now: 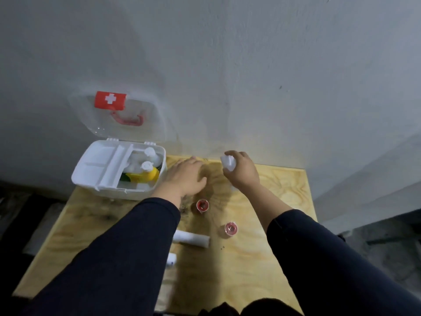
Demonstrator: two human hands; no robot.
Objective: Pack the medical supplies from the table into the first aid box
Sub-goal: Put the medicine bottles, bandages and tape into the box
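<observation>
Partly packed: bottles already sit in the open first aid box (118, 169), the right hand (241, 172) has its grip closed on a white bottle (227, 164), the left hand (186, 176) lies spread and empty (two red-capped vials (202, 205) and a gauze roll (193, 239) remain on the surface (262, 258)).

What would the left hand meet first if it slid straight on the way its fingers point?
Probably the grey wall behind the wooden table; the left hand shows bare tabletop ahead, though depth is unclear.

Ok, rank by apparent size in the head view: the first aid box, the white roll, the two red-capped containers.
1. first aid box
2. white roll
3. The two red-capped containers look alike; the nearer one may only seem bigger, so no ranking between them.
</observation>
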